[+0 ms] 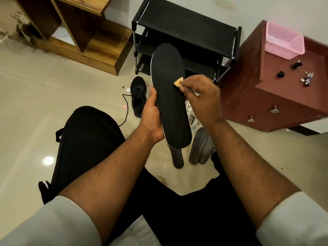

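Observation:
A long black insole (pixel 168 89) with a white edge stands upright in the middle of the head view. My left hand (pixel 150 116) grips its left edge near the heel, thumb along the side. My right hand (pixel 202 98) pinches a small tan sponge piece (pixel 178 82) and presses it against the insole's right edge, about halfway up. On the floor behind lies a black sneaker (pixel 138 96) with a loose lace. A second dark insole (pixel 178 158) lies on the floor below the held one.
A black shoe rack (pixel 186 31) stands at the back. A wooden shelf unit (pixel 79 32) is at the left, a red-brown drawer cabinet (pixel 273 93) with a pink basket (pixel 284 40) at the right. A grey shoe (pixel 200 146) lies by my knees.

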`<state>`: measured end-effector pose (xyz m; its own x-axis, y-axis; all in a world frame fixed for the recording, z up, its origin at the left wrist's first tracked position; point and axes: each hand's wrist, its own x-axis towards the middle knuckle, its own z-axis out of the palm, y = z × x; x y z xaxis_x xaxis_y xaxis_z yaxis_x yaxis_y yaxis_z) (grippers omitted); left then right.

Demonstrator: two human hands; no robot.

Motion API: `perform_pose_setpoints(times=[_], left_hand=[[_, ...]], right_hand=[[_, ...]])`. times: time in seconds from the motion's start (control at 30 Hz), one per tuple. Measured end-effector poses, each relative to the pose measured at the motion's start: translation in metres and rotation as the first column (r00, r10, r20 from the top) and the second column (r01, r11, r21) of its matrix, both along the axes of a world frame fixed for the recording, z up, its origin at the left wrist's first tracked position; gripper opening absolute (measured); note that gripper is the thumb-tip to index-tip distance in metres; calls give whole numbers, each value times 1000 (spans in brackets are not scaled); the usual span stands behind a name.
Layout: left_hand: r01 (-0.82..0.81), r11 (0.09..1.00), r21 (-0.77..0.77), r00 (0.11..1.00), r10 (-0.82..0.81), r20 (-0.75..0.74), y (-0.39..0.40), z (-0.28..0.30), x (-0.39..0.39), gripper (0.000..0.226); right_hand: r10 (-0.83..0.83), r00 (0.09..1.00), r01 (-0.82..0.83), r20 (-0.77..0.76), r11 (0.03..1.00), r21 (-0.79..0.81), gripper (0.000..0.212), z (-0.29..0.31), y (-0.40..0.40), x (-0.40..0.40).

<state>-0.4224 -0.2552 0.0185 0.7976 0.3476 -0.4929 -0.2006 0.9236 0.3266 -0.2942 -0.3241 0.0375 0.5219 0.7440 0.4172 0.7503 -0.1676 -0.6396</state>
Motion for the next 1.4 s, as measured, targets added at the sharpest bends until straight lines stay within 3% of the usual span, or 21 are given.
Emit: perform_pose_setpoints(times=[0.17, 0.3, 0.33, 0.37, 0.4, 0.47, 0.5, 0.57, 0.73, 0.8, 0.87, 0.97, 1.03, 1.1, 1.2, 1.23, 1.3, 1.37, 1.4], left_hand=[[-125, 992, 0, 982, 123, -146, 9, -14, 4, 70], [-238, 971, 37, 913, 236, -331, 16, -36, 9, 55], [-255, 965, 55, 892, 257, -371, 17, -41, 11, 49], [-268, 960, 78, 871, 276, -406, 17, -49, 14, 46], [-275, 956, 105, 852, 292, -434, 17, -55, 17, 42], [-277, 947, 162, 794, 321, -516, 18, -72, 24, 27], [-264, 947, 182, 757, 320, -570, 19, -83, 26, 20], [-218, 956, 196, 667, 292, -685, 20, -115, 32, 16], [11, 991, 136, 449, 117, -886, 17, -217, 26, 10], [117, 986, 121, 392, 66, -918, 13, -254, 17, 16], [223, 970, 94, 336, 14, -942, 10, -288, 7, 23], [369, 929, 2, 246, -96, -964, 13, -339, -2, 4], [424, 904, -51, 194, -146, -970, 17, -369, -7, 17], [449, 891, -69, 159, -156, -975, 22, -400, -10, 10], [489, 864, -123, 86, -188, -978, 28, -435, -13, 19], [511, 851, -122, 50, -171, -984, 29, -445, -13, 21], [590, 798, -122, -111, -69, -991, 28, -453, -8, 38], [734, 665, -139, -283, 113, -953, 24, -446, 11, 52], [785, 610, -108, -250, 153, -956, 19, -443, 27, 49]], right_hand=[[47, 994, -54, -96, 996, -73, 14, -20, -55, -47], [68, 920, -84, -386, 996, -25, 13, -33, -102, -102], [-1, 833, 1, -553, 1000, -1, 13, -31, -100, -106], [-76, 652, 130, -755, 991, 13, 16, -29, -93, -106], [-115, 400, 284, -909, 959, 4, 17, -31, -83, -101], [-84, -85, 482, -993, 869, -114, 15, -50, -65, -82], [-63, -231, 527, -971, 831, -179, 13, -61, -57, -70], [-64, -352, 557, -934, 787, -264, 13, -91, -46, -48], [-94, -492, 484, -866, 797, -362, 27, -170, -43, -7], [-140, -510, 433, -849, 811, -394, 29, -201, -39, 7], [-232, -469, 384, -852, 815, -433, 26, -234, -33, 20], [-418, -365, 293, -832, 796, -529, 25, -287, -24, 42], [-505, -322, 245, -801, 772, -586, 24, -320, -24, 58], [-568, -292, 219, -770, 744, -632, 22, -354, -26, 74], [-663, -193, 171, -723, 703, -690, 18, -397, -32, 90], [-695, -137, 144, -706, 691, -708, 16, -408, -34, 95], [-741, -22, 92, -671, 667, -740, 15, -428, -39, 100], [-759, 76, 50, -646, 650, -758, 15, -444, -43, 101], [-762, 110, 43, -638, 645, -763, 14, -450, -45, 100]])
